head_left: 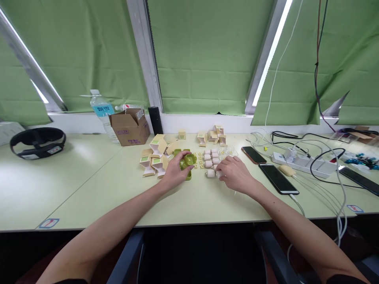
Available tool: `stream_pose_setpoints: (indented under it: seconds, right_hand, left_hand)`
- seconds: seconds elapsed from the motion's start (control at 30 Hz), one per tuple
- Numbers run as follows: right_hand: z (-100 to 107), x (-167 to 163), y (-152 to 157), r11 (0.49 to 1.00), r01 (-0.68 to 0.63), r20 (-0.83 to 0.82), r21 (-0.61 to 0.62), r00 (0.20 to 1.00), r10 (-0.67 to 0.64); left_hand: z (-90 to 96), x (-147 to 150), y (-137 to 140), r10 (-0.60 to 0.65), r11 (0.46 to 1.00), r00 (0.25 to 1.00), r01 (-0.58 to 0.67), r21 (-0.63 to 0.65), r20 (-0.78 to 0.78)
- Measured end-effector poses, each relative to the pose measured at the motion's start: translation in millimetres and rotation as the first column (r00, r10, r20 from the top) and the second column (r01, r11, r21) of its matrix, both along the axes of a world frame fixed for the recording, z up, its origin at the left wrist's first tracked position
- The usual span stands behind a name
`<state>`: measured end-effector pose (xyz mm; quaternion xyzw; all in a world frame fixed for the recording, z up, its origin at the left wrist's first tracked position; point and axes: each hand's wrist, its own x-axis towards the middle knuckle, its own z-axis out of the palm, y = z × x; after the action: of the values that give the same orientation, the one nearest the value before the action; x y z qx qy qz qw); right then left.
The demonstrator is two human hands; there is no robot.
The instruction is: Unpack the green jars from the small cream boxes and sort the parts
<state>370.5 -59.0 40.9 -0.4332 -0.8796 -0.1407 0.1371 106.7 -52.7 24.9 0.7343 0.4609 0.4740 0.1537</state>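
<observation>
My left hand has its thumb and fingers closed around a small green plastic holder with a scalloped rim. More green holders lie beneath and beside it on the table. My right hand reaches into two rows of small pale pink cylinders. Its fingertips are pinched on a white cylinder at the near end of the rows. Between the hands stand small yellow pieces in columns. Clear plastic cups sit just beyond my right hand, partly hidden by it.
Open small cartons are heaped left of my left hand, with more cartons at the back. A brown box and water bottle stand back left. Phones, a power strip and tangled cables lie right.
</observation>
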Motion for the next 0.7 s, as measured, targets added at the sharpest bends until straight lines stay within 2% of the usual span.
stream_pose_setpoints:
  seconds: [0.17,0.3,0.37,0.43,0.53,0.63,0.7]
  right_hand:
    - [-9.0,-3.4,-0.4,1.000,0.013,0.034,-0.011,0.999,-0.012]
    - [5.3,-0.4,-4.0,0.999,0.020,0.003,-0.039,1.000,-0.020]
    - [23.8,1.7,-4.7,0.999,-0.006,-0.095,-0.032,0.995,0.003]
    - [44.4,-0.2,-4.7,1.000,-0.029,-0.268,0.009,0.963,0.030]
    - [61.5,-15.8,-3.7,0.987,-0.077,-0.527,0.139,0.838,0.139]
    - [49.0,-41.7,-2.0,0.946,-0.172,-0.570,0.276,0.763,0.305]
    - [29.8,-57.1,-0.1,0.923,-0.244,-0.492,0.298,0.789,0.368]
  left_hand:
    - [2.4,1.3,-2.2,-0.010,1.000,1.000,0.010,0.004,-0.007]
    - [2.9,1.9,-3.4,-0.021,1.000,1.000,0.021,-0.001,-0.019]
    - [2.2,2.0,-3.0,-0.031,1.000,0.999,0.031,0.001,-0.014]
    - [1.0,2.2,-2.0,-0.057,0.998,0.998,0.057,-0.001,0.012]
    - [-1.7,2.6,-0.4,-0.120,0.993,0.988,0.121,-0.006,0.097]
    - [-4.9,3.1,1.1,-0.183,0.983,0.967,0.186,0.002,0.174]
    - [-7.1,3.2,2.3,-0.203,0.979,0.957,0.204,0.017,0.209]
